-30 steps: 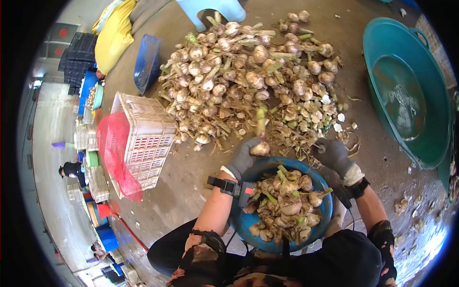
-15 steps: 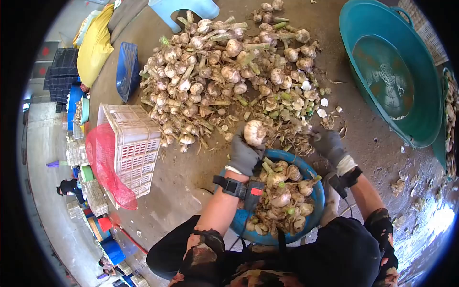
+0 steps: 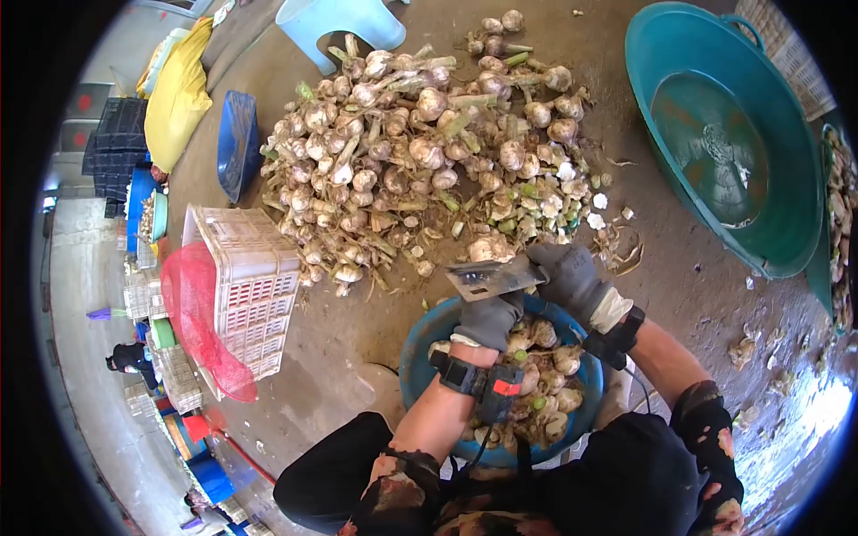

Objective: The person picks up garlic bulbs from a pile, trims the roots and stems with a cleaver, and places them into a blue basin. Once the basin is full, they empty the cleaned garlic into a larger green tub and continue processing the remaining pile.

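Observation:
A garlic bulb [image 3: 490,247] shows just beyond a flat, dirty metal knife blade [image 3: 490,280]. My left hand [image 3: 492,320], in a grey glove, is closed on this bulb above the blue basin [image 3: 413,357]; the blade hides its fingertips. My right hand [image 3: 572,279], also gloved, is closed at the blade's right end, and its handle is hidden in the grip. Below my hands, several garlic bulbs [image 3: 545,380] with short-cut stems lie in the basin. Straight ahead spreads a large heap of garlic [image 3: 375,170] with long stems, with cut-off trimmings [image 3: 547,207] at its right side.
A white plastic crate [image 3: 255,295] with red netting [image 3: 192,313] stands left. Near it are a blue scoop-like container [image 3: 238,147] and a yellow sack [image 3: 179,98]. A light blue stool [image 3: 344,27] is behind the heap. A large green tub [image 3: 661,134] stands right.
My right hand has moved left to my left hand, bringing the knife blade across in front of the garlic bulb. My left hand has shifted slightly right and turned.

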Available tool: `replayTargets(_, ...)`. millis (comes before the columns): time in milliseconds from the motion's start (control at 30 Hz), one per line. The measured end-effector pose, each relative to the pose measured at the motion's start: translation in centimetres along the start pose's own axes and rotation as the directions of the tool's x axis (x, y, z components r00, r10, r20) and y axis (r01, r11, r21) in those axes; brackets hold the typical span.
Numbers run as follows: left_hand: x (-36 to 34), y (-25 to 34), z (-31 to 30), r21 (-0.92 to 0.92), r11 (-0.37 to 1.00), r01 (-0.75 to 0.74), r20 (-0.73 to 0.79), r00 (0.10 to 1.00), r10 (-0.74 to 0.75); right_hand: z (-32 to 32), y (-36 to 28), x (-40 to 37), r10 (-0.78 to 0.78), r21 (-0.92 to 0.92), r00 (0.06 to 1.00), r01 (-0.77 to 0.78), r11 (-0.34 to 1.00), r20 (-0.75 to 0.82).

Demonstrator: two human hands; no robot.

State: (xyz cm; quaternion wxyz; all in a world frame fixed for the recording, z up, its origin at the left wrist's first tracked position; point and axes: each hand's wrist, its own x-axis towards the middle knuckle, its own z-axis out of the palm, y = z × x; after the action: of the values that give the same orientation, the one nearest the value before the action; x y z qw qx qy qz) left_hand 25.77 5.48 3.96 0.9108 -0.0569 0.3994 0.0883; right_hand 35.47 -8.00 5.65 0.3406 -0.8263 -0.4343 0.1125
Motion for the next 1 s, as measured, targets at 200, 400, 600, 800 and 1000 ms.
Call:
replayTargets(200, -7.8, -0.1, 3.3, 0.280, 0.937, 0.209, 0.336, 0.893, -0.299, -0.9, 8.3, -2.8, 0.541, -0.268, 0.821, -0.488, 0.831, 0.182)
replayTargets(400, -5.4, 5.3, 8.5, 0.515, -0.783, -0.348, 0.077, 0.929, -0.362, -1.4, 8.3, -5.6, 0.705, -0.133, 0.677, -0.694, 0.707, 0.210)
replayTargets(600, 7.8, 9.5, 16.8, 0.338, -0.919, 0.201, 0.520, 0.774, 0.360, -0.1, 7.2, -4.7, 0.693, -0.062, 0.636, -0.720, 0.691, 0.341)
replayTargets(800, 6.4, 8.7, 14.1, 0.431, -0.898, 0.092, 0.332, 0.909, 0.252, -0.2, 8.4, -6.5, 0.711, -0.087, 0.643, -0.722, 0.687, 0.284)
replayTargets(1000, 1.8, 4.5, 5.6, 0.538, -0.831, -0.141, 0.145, 0.987, -0.074, -2.1, 1.7, -1.1, 0.507, 0.001, 0.828, -0.522, 0.853, 0.238)
